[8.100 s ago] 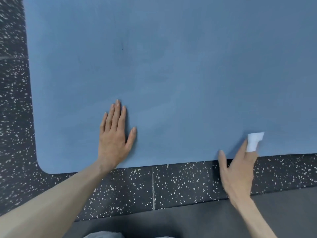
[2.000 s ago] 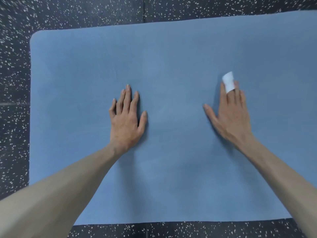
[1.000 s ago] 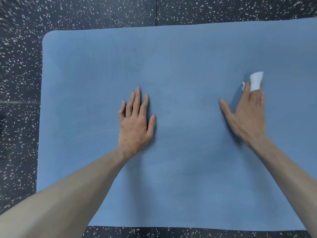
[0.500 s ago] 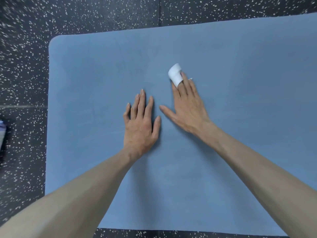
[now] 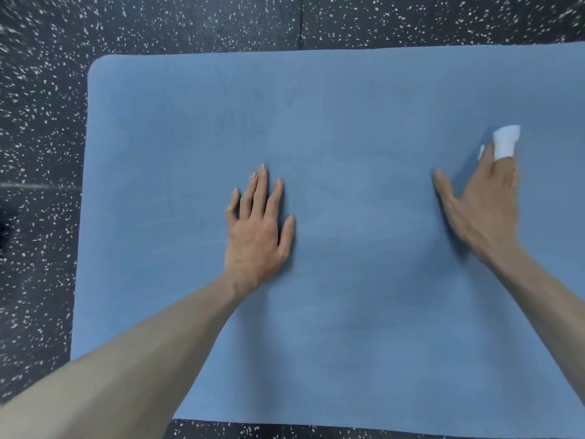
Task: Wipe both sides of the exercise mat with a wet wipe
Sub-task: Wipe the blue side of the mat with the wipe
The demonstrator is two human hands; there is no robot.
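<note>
The left hand (image 5: pixel 258 231) is lying flat just left of the middle of the frame, palm down on the exercise mat (image 5: pixel 348 327). Its fingers (image 5: pixel 262 188) are stretched out straight and close together, the thumb angling slightly off to the right, and they are gripping nothing, only pressing on the blue mat.

Over at the right of the frame, the right hand (image 5: pixel 481 210) is showing some blur. Its fingers (image 5: pixel 486 163) are reaching straight toward the top of the frame, the thumb is spreading wide to the left, and the hand is resting on the mat. The wet wipe (image 5: pixel 506 141) is sitting as a small folded white pad at those fingertips, poking out beyond them toward the upper right; whether it is wrapping round a finger or simply lying pressed beneath the tips is not clear from this view.

The mat is lying spread flat on the floor (image 5: pixel 38 153), filling most of the frame, with its rounded corner showing at the upper left and its near edge running along the bottom. The floor is dark with white speckles. No brand, label or writing is readable anywhere.
</note>
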